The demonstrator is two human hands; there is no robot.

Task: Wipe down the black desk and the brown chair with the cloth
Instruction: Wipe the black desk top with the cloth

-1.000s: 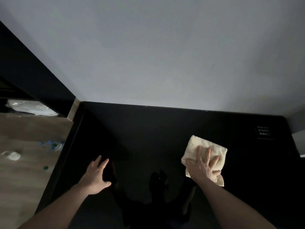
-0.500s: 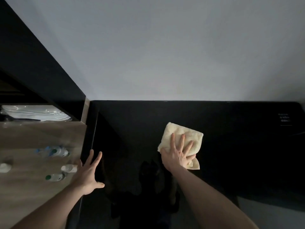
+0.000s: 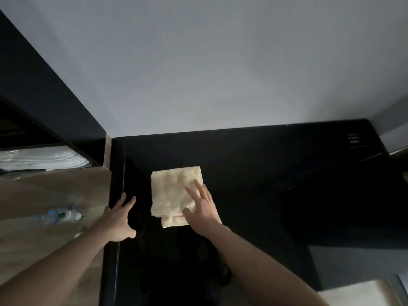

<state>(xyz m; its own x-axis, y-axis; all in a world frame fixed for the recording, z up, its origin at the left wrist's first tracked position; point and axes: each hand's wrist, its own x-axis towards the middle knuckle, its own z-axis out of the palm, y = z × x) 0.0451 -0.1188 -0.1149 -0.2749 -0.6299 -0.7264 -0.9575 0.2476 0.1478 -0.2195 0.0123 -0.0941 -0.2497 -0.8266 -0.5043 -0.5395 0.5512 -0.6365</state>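
Here, right hand [image 3: 202, 207] flat, fingers spread, pressing folded cream cloth [image 3: 175, 192] onto black desk [image 3: 265, 173]; left hand [image 3: 117, 219] open just beside, resting on desk's left edge.

Two bare forearms enter from about six and seven o'clock, with no sleeves, watch or bracelet visible on them. The left hand [image 3: 118, 219] and right hand [image 3: 203, 208] wear no gloves or rings.
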